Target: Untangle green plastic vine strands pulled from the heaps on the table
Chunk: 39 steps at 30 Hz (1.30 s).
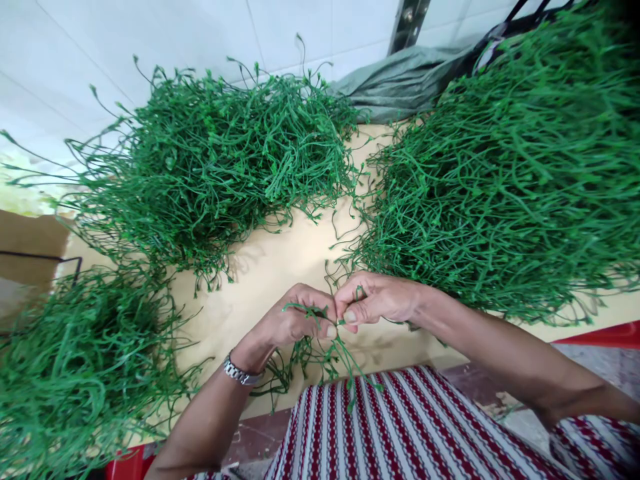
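In the middle of the head view my two hands meet over the table, fingertips touching or almost so. My left hand (295, 317) is closed in a pinch on thin green plastic stems (345, 353), which hang from it toward the striped shirt. My right hand (375, 300) is also closed, its thumb and finger pinching the green stem beside the left fingertips. How the pieces join between the fingers is too small to make out. More loose stems (280, 373) lie on the table just below my left hand.
Big heaps of green stems lie on the cream tabletop (270, 267): a back heap (225, 147), a right heap (510, 180) and a left heap (80, 367). A grey-green cloth or bag (400, 80) lies behind, against the white tiled wall (300, 27). Red edges (605, 335) show near me.
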### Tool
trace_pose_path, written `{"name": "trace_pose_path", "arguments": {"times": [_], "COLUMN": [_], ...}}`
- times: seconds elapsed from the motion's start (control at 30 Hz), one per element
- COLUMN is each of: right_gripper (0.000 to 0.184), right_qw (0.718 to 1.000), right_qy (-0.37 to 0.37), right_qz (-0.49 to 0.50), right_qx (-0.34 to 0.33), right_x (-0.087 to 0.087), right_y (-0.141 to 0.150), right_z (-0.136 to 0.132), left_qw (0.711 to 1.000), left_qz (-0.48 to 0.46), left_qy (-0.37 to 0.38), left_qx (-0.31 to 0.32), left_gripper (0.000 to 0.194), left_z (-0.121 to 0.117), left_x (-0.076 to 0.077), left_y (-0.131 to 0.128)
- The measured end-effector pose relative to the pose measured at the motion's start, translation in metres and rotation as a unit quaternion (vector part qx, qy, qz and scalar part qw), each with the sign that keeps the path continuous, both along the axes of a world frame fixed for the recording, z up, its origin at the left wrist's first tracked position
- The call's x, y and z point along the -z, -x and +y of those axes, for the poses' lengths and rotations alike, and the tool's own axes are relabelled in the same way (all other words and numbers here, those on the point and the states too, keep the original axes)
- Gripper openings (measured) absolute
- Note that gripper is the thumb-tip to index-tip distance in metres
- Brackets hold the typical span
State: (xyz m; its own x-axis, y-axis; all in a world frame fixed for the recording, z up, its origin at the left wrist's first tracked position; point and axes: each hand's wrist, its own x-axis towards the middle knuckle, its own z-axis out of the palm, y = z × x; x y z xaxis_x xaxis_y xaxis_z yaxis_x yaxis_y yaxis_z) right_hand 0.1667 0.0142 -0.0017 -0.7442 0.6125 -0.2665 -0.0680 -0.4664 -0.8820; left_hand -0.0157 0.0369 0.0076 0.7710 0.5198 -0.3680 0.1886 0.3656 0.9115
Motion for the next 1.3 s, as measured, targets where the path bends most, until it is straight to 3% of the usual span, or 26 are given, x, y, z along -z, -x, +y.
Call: {"name": "trace_pose_path", "arguments": {"times": [0.2, 0.3, 0.43, 0.57, 0.73, 0.9, 1.03, 1.17, 1.3], "right_gripper": [0.028, 0.032, 0.028, 0.022, 0.017, 0.012, 0.011, 0.01, 0.01], "right_qw": [0.999, 0.998, 0.966, 0.953, 0.928, 0.892, 0.876, 0.873, 0.839], "right_qy": [0.029, -0.028, -0.139, -0.161, -0.239, -0.307, -0.345, -0.371, -0.437], "right_qz": [0.024, -0.014, -0.127, -0.152, -0.185, -0.225, -0.232, -0.223, -0.267], "right_qx": [-0.016, 0.062, 0.175, 0.205, 0.217, 0.244, 0.247, 0.226, 0.183], "right_x": [-0.001, -0.007, -0.01, 0.0, 0.015, 0.016, 0.014, 0.008, 0.001], "right_y": [-0.003, -0.007, -0.006, 0.004, 0.015, 0.016, 0.013, 0.008, 0.005], "right_z": [-0.002, -0.003, -0.002, -0.003, -0.01, -0.016, -0.015, -0.011, -0.009], "left_qw": [1.0, 0.997, 0.981, 0.956, 0.935, 0.927, 0.934, 0.949, 0.953], "left_qz": [-0.02, -0.023, -0.01, -0.041, -0.042, -0.034, -0.009, 0.03, 0.1], "left_qy": [-0.013, -0.073, -0.164, -0.21, -0.218, -0.146, -0.13, -0.151, -0.179], "left_qx": [-0.006, -0.027, -0.106, -0.2, -0.276, -0.344, -0.332, -0.276, -0.221], "left_gripper": [0.033, 0.026, 0.015, 0.006, 0.013, 0.012, 0.012, 0.005, 0.006], "left_z": [0.003, 0.006, 0.006, -0.001, -0.011, -0.017, -0.018, -0.016, -0.012], "left_x": [0.01, 0.004, -0.005, -0.003, 0.006, 0.012, 0.011, 0.004, -0.004], "left_y": [0.007, 0.008, 0.004, -0.001, -0.005, -0.01, -0.011, -0.01, -0.008]}}
